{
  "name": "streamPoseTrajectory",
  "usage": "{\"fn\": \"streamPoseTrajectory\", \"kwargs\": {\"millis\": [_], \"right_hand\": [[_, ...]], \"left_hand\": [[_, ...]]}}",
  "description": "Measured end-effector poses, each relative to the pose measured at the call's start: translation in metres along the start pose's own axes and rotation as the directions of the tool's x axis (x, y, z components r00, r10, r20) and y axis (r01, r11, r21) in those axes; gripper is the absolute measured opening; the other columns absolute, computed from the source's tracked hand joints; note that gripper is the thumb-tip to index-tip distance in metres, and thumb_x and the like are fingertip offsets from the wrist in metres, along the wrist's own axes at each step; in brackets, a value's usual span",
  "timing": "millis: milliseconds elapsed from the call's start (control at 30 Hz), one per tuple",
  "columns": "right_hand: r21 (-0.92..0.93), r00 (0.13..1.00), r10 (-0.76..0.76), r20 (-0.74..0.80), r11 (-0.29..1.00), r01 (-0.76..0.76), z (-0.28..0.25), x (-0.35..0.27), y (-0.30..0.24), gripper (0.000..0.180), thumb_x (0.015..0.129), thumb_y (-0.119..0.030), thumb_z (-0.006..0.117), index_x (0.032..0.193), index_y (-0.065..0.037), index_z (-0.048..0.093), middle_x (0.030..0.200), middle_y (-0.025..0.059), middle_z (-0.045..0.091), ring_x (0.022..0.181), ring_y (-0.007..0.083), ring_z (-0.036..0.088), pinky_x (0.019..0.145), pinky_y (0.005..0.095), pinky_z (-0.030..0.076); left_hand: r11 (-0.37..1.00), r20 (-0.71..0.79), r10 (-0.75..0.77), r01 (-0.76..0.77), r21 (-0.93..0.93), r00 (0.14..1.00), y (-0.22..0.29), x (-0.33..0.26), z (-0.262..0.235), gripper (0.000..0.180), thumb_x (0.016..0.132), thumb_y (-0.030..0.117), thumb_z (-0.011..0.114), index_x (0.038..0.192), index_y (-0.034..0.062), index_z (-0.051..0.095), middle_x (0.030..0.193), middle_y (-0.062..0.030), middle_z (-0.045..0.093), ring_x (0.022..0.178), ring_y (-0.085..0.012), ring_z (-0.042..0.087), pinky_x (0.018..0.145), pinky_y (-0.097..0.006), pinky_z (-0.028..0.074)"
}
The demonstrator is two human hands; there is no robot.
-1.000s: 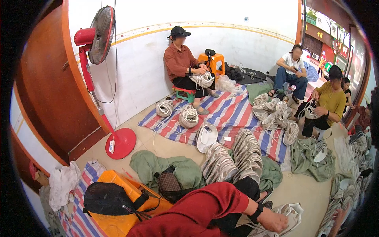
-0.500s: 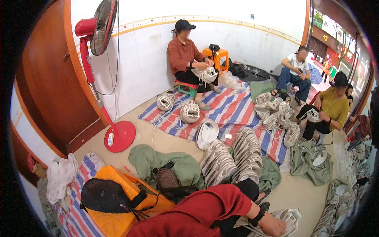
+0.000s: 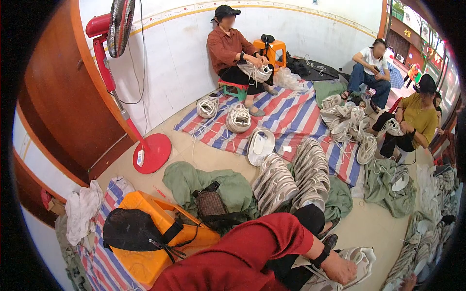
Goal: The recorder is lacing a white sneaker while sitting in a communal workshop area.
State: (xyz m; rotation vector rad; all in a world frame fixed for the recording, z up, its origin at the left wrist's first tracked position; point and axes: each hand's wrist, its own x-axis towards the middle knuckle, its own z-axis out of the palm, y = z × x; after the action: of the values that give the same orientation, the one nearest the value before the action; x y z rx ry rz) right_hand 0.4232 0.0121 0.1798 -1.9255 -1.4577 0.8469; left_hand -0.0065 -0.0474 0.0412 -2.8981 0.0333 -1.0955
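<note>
head | left hand (image 3: pixel 340 267) grip holding pale shoe upper (image 3: pixel 361 259) | upper under palm

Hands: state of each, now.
Left hand: rests on a pale shoe upper; grip cannot be told.
Right hand: not in view.

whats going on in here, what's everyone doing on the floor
People sit on the floor among stacked pale shoe uppers. The wearer's left hand, on a red-sleeved arm, rests on a pale shoe; the right hand is out of view. A person in a rust shirt on a small stool handles another shoe by the wall.
</note>
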Motion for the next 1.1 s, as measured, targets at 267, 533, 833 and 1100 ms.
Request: {"fn": "streamPoseTrajectory", "kwargs": {"millis": [267, 533, 833, 1100], "right_hand": [[-0.214, 0.834, -0.377, 0.403, 0.847, 0.487, 0.21, -0.077, -0.112, 0.03, 0.096, -0.017, 0.053, 0.122, -0.002, 0.058, 0.115, 0.0167, 0.061, 0.102, 0.0251, 0.06, 0.086, 0.0345, 0.047], [-0.156, 0.673, -0.699, 0.243, 0.656, 0.738, 0.243, -0.064, -0.044, 0.03, 0.096, -0.015, 0.047, 0.118, 0.0, 0.061, 0.123, 0.0235, 0.055, 0.114, 0.037, 0.051, 0.1, 0.0423, 0.039], [-0.186, 0.689, -0.712, 0.136, 0.665, 0.724, 0.248, -0.062, -0.021, 0.036, 0.098, -0.02, 0.043, 0.126, -0.001, 0.055, 0.121, 0.0177, 0.058, 0.115, 0.0274, 0.053, 0.094, 0.0353, 0.042], [0.129, 0.791, -0.588, 0.167, 0.809, 0.574, 0.257, -0.068, -0.029, 0.032, 0.097, -0.012, 0.041, 0.121, 0.006, 0.051, 0.131, 0.0187, 0.047, 0.116, 0.026, 0.051, 0.099, 0.0364, 0.039]], "left_hand": [[0.999, -0.015, -0.042, 0.042, 0.004, 0.999, 0.001, -0.014, 0.012, 0.018, 0.069, 0.019, 0.06, 0.064, 0.0028, 0.067, 0.07, -0.0125, 0.063, 0.072, -0.0311, 0.061, 0.065, -0.042, 0.044], [0.998, 0.024, -0.022, 0.021, 0.063, 0.999, 0.006, -0.002, 0.005, 0.018, 0.068, 0.019, 0.06, 0.063, 0.0032, 0.067, 0.068, -0.0109, 0.061, 0.069, -0.0293, 0.06, 0.066, -0.041, 0.042], [0.987, 0.048, -0.01, 0.003, 0.158, 0.999, 0.006, 0.003, -0.006, 0.017, 0.068, 0.02, 0.06, 0.065, 0.0043, 0.065, 0.072, -0.0095, 0.06, 0.075, -0.0266, 0.057, 0.073, -0.039, 0.04], [0.934, 0.034, -0.354, 0.355, -0.032, 0.935, 0.04, -0.042, -0.079, 0.059, 0.065, 0.012, 0.069, 0.119, 0.0043, 0.047, 0.127, -0.0181, 0.045, 0.115, -0.0344, 0.047, 0.095, -0.044, 0.038]]}}
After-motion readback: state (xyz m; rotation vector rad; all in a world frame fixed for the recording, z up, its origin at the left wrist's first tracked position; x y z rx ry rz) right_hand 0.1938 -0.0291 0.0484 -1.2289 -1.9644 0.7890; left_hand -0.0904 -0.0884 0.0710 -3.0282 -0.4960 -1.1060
